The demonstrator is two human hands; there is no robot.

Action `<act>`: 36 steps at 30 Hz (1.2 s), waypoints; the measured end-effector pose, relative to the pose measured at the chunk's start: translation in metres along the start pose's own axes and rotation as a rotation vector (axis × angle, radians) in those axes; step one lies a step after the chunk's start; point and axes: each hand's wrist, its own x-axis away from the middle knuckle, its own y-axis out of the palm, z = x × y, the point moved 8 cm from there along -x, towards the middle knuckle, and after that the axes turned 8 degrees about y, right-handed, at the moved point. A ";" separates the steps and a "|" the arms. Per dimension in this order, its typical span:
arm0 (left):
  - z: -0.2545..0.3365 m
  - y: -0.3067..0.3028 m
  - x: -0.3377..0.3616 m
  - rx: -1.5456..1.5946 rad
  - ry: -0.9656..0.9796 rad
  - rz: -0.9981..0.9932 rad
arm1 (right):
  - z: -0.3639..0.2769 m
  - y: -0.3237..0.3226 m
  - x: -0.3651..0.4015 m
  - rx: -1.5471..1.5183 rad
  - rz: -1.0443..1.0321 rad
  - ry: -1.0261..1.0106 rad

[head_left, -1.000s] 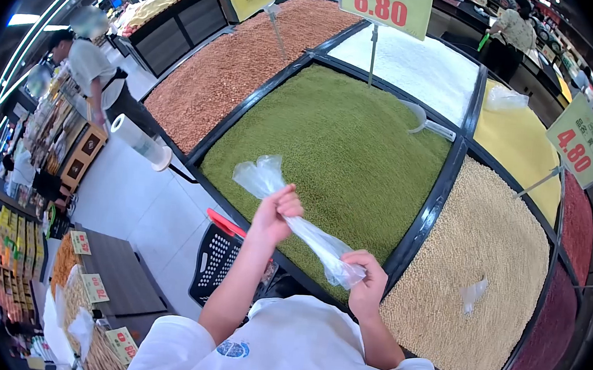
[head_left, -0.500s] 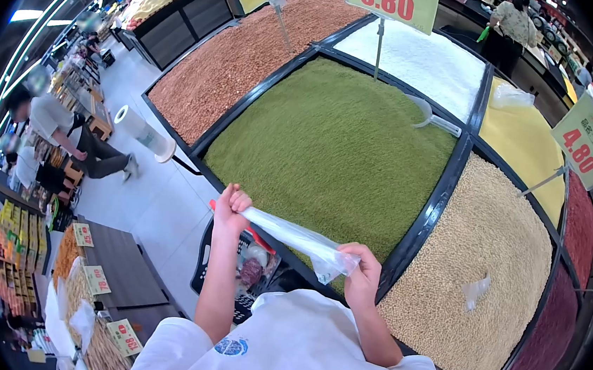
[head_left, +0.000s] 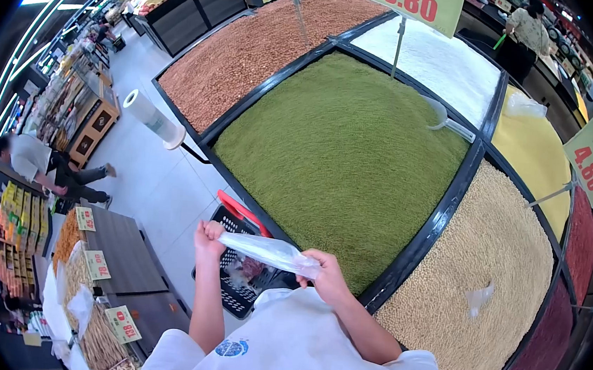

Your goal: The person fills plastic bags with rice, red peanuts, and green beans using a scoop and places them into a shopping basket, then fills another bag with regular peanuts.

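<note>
A clear plastic bag is stretched between my two hands, close in front of my chest. My left hand is closed on one end of it; my right hand pinches the other end. Beyond the bag lies a big heap of mung beans in a black-edged bin. A clear scoop rests at that heap's far right corner. Below the bag stands a black basket with a red handle and bagged goods inside, partly hidden by my arms.
Pale yellow beans fill the bin at right, with a scrap of plastic on top. A roll of bags sticks out over the aisle at left. Price signs stand above the bins. A person walks at far left.
Both hands have come down and to the left with the bag, nearer my body. More of the basket and its red handle shows. The person at left has moved lower in view.
</note>
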 end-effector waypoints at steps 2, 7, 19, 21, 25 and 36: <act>0.030 -0.013 -0.013 0.014 0.061 0.029 | -0.001 -0.007 -0.005 -0.066 -0.019 -0.113; 0.204 -0.066 -0.027 -0.560 0.757 0.142 | -0.023 -0.031 -0.006 -0.026 0.135 -0.157; 0.122 -0.402 0.138 -2.540 -0.265 -0.104 | 0.068 0.089 -0.164 1.762 -0.309 -0.841; 0.102 -0.434 0.186 -2.432 -0.345 -0.108 | 0.100 0.085 -0.190 2.257 -0.559 -0.757; 0.098 -0.455 0.242 -2.321 -0.329 0.045 | 0.145 0.068 -0.219 2.644 -0.947 -0.663; 0.130 -0.471 0.258 -2.057 -0.127 0.380 | 0.182 0.101 -0.196 2.330 -1.339 -0.887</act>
